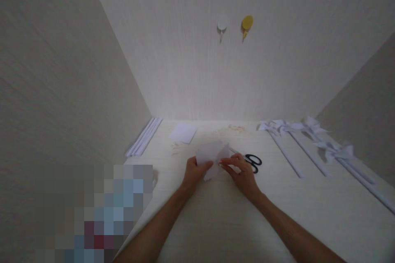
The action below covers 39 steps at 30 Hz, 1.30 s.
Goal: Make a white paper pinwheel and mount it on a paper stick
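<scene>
A white sheet of paper point(210, 152), partly cut or folded, is held up between my two hands near the middle of the table. My left hand point(195, 170) grips its left side, thumb across the front. My right hand point(240, 171) pinches the lower right part of the paper between thumb and fingertips. Just behind my right hand lie scissors point(253, 159) with black handles, their blades partly hidden by the hand and paper. A flat white square of paper point(184, 132) rests beyond my left hand.
Rolled white paper sticks point(144, 137) lie together at the left edge. On the right are several paper pinwheels point(285, 152) on white sticks. Small brownish shavings point(236, 128) are scattered at the back. A white hook point(221, 23) and a yellow hook point(247, 22) hang on the wall.
</scene>
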Motion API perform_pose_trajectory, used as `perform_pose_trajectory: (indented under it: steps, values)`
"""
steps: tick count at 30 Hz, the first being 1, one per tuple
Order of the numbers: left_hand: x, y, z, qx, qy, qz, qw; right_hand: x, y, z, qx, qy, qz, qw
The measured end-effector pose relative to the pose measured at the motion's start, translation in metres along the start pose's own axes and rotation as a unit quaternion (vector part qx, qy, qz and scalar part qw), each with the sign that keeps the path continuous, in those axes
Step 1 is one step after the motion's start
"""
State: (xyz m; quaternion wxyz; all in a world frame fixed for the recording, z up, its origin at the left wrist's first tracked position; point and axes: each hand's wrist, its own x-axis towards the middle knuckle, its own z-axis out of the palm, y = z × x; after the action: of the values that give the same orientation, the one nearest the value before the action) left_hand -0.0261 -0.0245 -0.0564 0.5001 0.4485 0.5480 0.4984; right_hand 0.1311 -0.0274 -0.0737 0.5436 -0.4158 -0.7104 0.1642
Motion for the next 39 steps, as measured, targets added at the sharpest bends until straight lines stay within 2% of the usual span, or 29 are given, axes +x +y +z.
perform_pose_trajectory:
  steps: [7,14,18,28,39]
  values:
    - [-0.0007,0.0004,0.0029,0.043,0.008,0.012,0.999,-0.0012,0.0025,-0.0005,-0.075,0.010,-0.002,0.997]
    - [-0.0020,0.0021,0.0036,0.073,0.010,0.015,0.997,0.0013,0.0043,0.0001,-0.030,-0.026,-0.012,0.999]
    - [-0.0024,0.0018,0.0038,0.079,-0.001,0.016,0.997,0.0008,0.0030,0.0000,-0.050,-0.018,-0.009,0.999]
    - [-0.0039,-0.0016,0.0058,0.121,-0.058,0.060,0.989,-0.0019,0.0021,0.0032,-0.088,0.025,0.065,0.994]
    - [-0.0043,-0.0065,0.0065,0.151,-0.063,0.062,0.985,0.0005,0.0001,0.0037,-0.103,0.043,0.074,0.991]
